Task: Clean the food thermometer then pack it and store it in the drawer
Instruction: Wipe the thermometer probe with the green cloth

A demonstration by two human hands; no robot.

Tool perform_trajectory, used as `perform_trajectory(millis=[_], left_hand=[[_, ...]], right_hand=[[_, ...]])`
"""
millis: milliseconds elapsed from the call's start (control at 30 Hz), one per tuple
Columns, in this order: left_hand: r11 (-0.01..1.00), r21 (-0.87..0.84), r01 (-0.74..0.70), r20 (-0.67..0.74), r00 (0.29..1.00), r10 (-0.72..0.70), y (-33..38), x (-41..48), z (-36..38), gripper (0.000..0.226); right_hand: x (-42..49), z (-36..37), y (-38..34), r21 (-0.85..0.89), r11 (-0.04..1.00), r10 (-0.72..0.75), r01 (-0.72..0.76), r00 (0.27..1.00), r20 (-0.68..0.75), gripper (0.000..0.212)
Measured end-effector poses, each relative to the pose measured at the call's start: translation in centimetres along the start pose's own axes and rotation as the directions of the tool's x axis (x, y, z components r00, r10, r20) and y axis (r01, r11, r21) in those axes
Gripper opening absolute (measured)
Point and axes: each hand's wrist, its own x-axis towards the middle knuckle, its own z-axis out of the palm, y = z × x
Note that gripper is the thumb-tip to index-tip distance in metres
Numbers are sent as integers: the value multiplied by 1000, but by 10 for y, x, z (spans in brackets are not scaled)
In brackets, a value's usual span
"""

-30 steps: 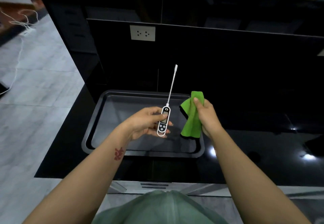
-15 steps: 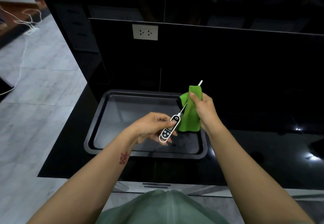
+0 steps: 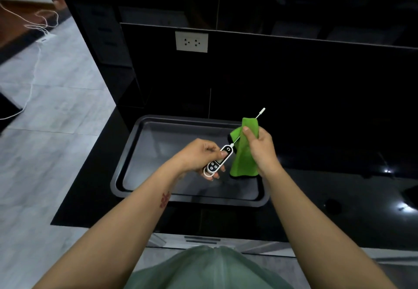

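Above the tray [image 3: 126,189], left hand [image 3: 199,155] pinches thermometer [image 3: 218,163] — right hand [image 3: 260,148] clamps cloth [image 3: 245,162] around probe.

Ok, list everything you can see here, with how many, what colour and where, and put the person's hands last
food thermometer: one, white with dark buttons, body in the left hand, probe running up into the cloth
cloth: one, green, wrapped around the probe, above the tray's right end
tray: one, dark grey, on the counter
counter: one, glossy black
wall socket: one, white, on the black panel behind
cable: white, on the grey floor at left
left hand: closed on the thermometer body
right hand: pinching the cloth around the probe
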Motion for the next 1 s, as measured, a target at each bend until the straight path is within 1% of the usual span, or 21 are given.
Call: perform_trajectory(millis=[67,133,200,333,400,467,533,600,667,733,800,900,1000], left_hand=[[1000,23,1,18,1000,-2,-4,-2,1,31],[1000,24,-4,28,1000,3,-6,-2,1,32],[1000,15,-12,13,1000,12,-5,-1,2,32],[1000,2,-1,-31,1000,1,-2,2,-2,33],[1000,17,15,-31,999,-15,-4,0,-9,33],[1000,6,22,-33,999,-22,-9,-3,-18,32],[1000,2,29,-22,999,-29,-16,-6,-26,31],[999,23,43,-1,999,-43,-24,-9,-31,29],[997,48,58,21,998,-59,-32,-9,-34,27],[995,74,64,36,997,-67,-37,-10,-33,24],[994,87,64,46,997,-68,-39,-10,-31,21],[993,94,74,40,996,-78,-40,-10,-32,21],[988,132,82,12,996,-85,-41,-12,-37,25]], right_hand=[[5,-7,-3,45,999,14,-11,998,-69,17],[5,-10,-3,63,998,9,-3,994,-106,15],[0,-4,0,44,999,0,3,997,-83,15],[-16,15,11,-18,1000,9,-9,999,34,14],[-19,15,14,-12,1000,26,-25,999,40,17],[-17,6,15,63,996,70,-68,997,-29,20],[-12,-6,14,190,978,116,-89,984,-132,23],[-5,-18,13,315,945,157,-88,967,-199,24],[2,-27,11,410,906,206,-103,954,-216,23],[7,-30,9,459,879,239,-132,953,-184,23],[9,-29,7,441,882,243,-164,961,-129,23],[8,-25,6,311,925,241,-217,970,-40,16],[7,-26,8,199,962,190,-189,982,15,11]])
